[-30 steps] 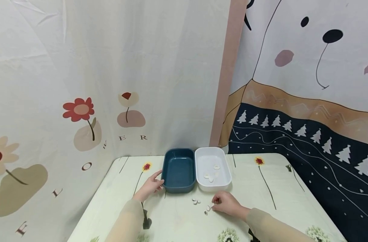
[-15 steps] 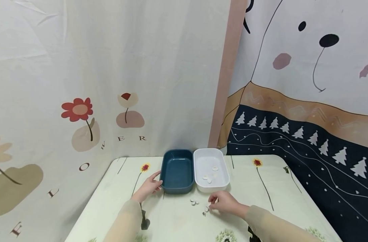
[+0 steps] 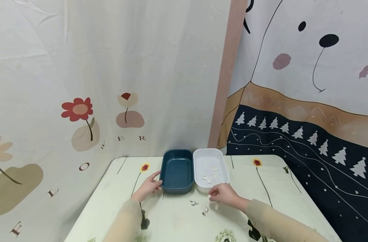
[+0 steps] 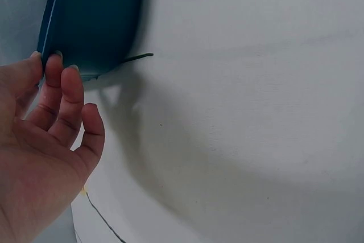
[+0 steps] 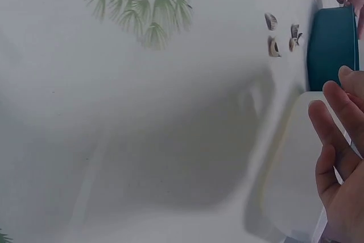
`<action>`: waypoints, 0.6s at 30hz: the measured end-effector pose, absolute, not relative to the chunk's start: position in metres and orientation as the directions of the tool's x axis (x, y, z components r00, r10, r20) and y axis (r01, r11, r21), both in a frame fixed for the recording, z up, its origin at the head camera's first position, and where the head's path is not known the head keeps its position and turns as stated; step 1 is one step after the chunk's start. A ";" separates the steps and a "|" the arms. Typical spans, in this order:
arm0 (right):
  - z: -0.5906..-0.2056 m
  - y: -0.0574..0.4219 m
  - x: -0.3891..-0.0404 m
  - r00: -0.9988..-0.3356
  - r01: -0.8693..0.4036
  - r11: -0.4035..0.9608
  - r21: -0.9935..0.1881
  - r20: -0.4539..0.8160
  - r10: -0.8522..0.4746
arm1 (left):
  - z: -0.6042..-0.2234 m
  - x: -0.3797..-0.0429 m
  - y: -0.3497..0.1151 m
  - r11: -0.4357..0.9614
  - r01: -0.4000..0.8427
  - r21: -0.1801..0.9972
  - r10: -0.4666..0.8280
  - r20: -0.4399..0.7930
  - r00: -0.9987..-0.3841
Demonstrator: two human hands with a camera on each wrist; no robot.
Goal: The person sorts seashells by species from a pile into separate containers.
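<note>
My right hand is just in front of the white tray, pinching a small white seashell between thumb and fingertips. In the right wrist view its fingers hide that shell. My left hand holds the left rim of the dark teal tray; the left wrist view shows thumb and fingertips at the rim. Several whitish pieces lie inside the white tray. On the table are a small cluster of shells and a loose shell, with brown-striped shells visible in the right wrist view.
Both trays stand side by side at the back of the table, close to the hanging curtain. A pale flowered cloth covers the tabletop. A dark printed curtain hangs along the right side.
My right hand has lifted a shell from the loose group and moved it toward the white tray's front edge. The left hand stays at the teal tray; the view shifted slightly earlier.
</note>
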State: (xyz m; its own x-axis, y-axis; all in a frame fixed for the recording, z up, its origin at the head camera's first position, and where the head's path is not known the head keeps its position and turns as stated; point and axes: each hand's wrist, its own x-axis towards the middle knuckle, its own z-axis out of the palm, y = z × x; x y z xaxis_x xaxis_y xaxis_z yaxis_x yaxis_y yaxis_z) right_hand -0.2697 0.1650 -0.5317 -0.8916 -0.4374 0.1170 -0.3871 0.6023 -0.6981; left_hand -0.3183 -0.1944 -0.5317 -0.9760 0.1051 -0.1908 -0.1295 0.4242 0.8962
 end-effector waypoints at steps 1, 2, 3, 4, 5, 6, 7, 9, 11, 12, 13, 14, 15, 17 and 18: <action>-0.531 0.164 -0.271 -0.894 -0.381 0.598 -0.705 0.117 -0.432 | -0.532 -0.318 -0.195 0.423 -0.129 0.897 0.107 -0.191 -0.976; -0.531 0.163 -0.272 -0.896 -0.376 0.594 -0.711 0.115 -0.429 | -0.532 -0.318 -0.195 0.422 -0.130 0.897 0.107 -0.191 -0.976; -0.531 0.162 -0.274 -0.897 -0.371 0.588 -0.719 0.114 -0.427 | -0.532 -0.319 -0.195 0.425 -0.129 0.896 0.107 -0.191 -0.976; -0.530 0.161 -0.275 -0.898 -0.366 0.582 -0.726 0.112 -0.425 | -0.532 -0.319 -0.195 0.425 -0.129 0.896 0.106 -0.191 -0.976; -0.529 0.160 -0.277 -0.899 -0.363 0.577 -0.732 0.113 -0.423 | -0.532 -0.319 -0.195 0.425 -0.129 0.896 0.105 -0.190 -0.976; -0.528 0.158 -0.279 -0.900 -0.362 0.574 -0.735 0.115 -0.421 | -0.532 -0.319 -0.195 0.426 -0.130 0.896 0.103 -0.191 -0.976; -0.526 0.157 -0.281 -0.899 -0.366 0.569 -0.736 0.122 -0.421 | -0.532 -0.320 -0.195 0.428 -0.128 0.895 0.103 -0.189 -0.977; -0.524 0.154 -0.284 -0.902 -0.363 0.568 -0.739 0.126 -0.413 | -0.532 -0.320 -0.195 0.430 -0.130 0.894 0.102 -0.191 -0.976; -0.522 0.151 -0.287 -0.905 -0.362 0.565 -0.741 0.134 -0.403 | -0.532 -0.320 -0.195 0.430 -0.132 0.893 0.103 -0.194 -0.976; -0.521 0.149 -0.288 -0.908 -0.356 0.565 -0.744 0.134 -0.396 | -0.532 -0.320 -0.195 0.430 -0.134 0.893 0.103 -0.196 -0.975; -0.520 0.147 -0.289 -0.912 -0.347 0.564 -0.749 0.131 -0.388 | -0.533 -0.321 -0.195 0.429 -0.136 0.893 0.105 -0.199 -0.974; -0.519 0.146 -0.291 -0.917 -0.334 0.566 -0.754 0.123 -0.379 | -0.533 -0.321 -0.195 0.428 -0.140 0.893 0.104 -0.202 -0.974; -0.518 0.144 -0.292 -0.922 -0.322 0.567 -0.758 0.116 -0.369 | -0.533 -0.321 -0.195 0.427 -0.141 0.893 0.104 -0.204 -0.973; -0.517 0.141 -0.294 -0.929 -0.304 0.569 -0.764 0.106 -0.354 | -0.534 -0.321 -0.196 0.431 -0.138 0.892 0.105 -0.202 -0.974; -0.516 0.139 -0.296 -0.934 -0.289 0.572 -0.768 0.095 -0.344 | -0.533 -0.320 -0.196 0.430 -0.139 0.892 0.104 -0.202 -0.974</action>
State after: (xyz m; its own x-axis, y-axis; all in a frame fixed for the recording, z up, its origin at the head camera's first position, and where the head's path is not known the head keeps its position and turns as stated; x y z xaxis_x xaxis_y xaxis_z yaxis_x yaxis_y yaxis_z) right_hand -0.2958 0.1394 -0.5163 -0.9340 -0.3445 0.0948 -0.2889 0.5720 -0.7677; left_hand -0.3203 -0.1956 -0.5334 -0.9738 0.1042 -0.2019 -0.1389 0.4305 0.8919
